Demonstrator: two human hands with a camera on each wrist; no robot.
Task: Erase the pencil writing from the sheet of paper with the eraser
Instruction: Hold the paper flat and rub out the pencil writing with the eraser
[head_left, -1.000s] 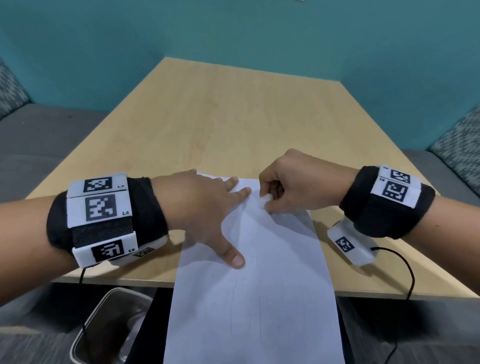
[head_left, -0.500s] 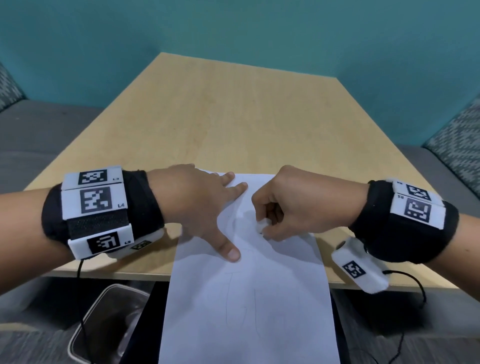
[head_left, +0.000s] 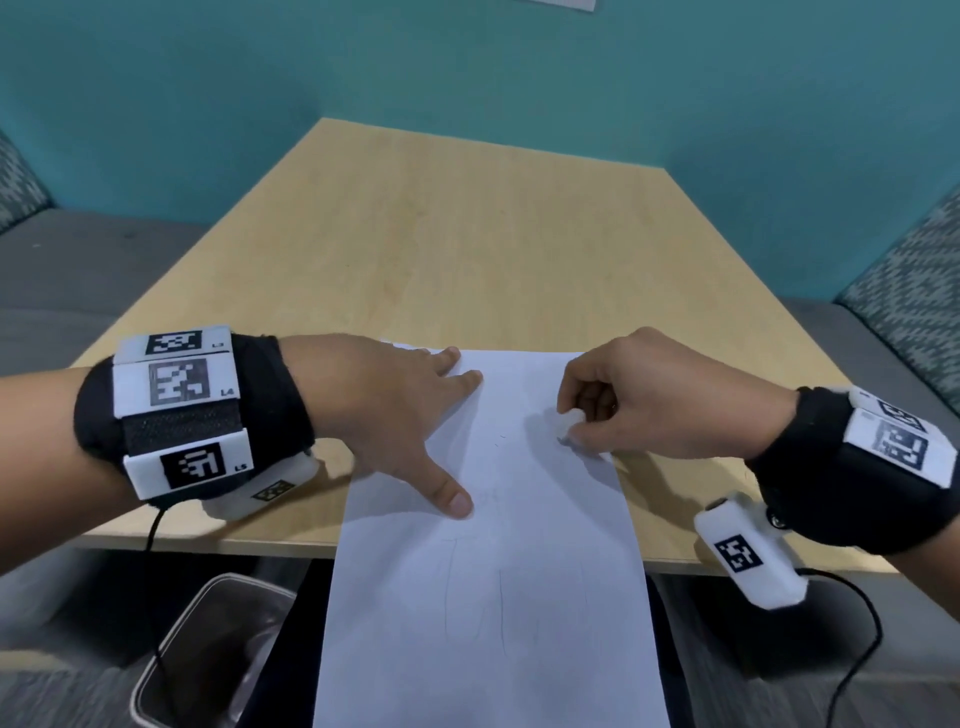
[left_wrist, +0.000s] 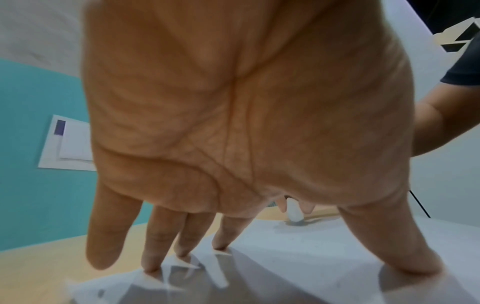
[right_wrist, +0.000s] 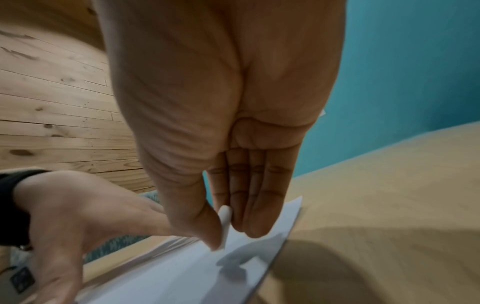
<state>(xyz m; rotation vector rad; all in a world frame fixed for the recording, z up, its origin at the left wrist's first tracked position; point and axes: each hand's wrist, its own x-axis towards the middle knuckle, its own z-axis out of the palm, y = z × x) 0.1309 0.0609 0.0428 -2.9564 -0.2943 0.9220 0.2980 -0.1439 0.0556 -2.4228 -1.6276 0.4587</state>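
A white sheet of paper (head_left: 498, 571) lies on the wooden table and hangs over its near edge, with faint pencil lines (head_left: 472, 597) on its lower half. My left hand (head_left: 395, 415) lies flat and spread on the sheet's upper left, thumb and fingertips pressing it down; the left wrist view shows the paper (left_wrist: 311, 257) crumpled under those fingertips. My right hand (head_left: 623, 400) pinches a small white eraser (head_left: 569, 422) between thumb and fingers, its tip down on the sheet near the right edge. The eraser (right_wrist: 225, 222) shows likewise in the right wrist view, and far off as the eraser (left_wrist: 293, 209) in the left wrist view.
The light wooden table (head_left: 467, 249) stretches away to a teal wall. A clear bin (head_left: 208, 649) stands on the floor below the table's near left edge. Grey seats with patterned cushions (head_left: 914, 291) flank both sides. A cable (head_left: 852, 649) hangs from my right wrist.
My right hand with the eraser has slid rightward across the sheet, from beside the left fingertips toward the paper's right edge. My left hand has stayed pressed on the sheet.
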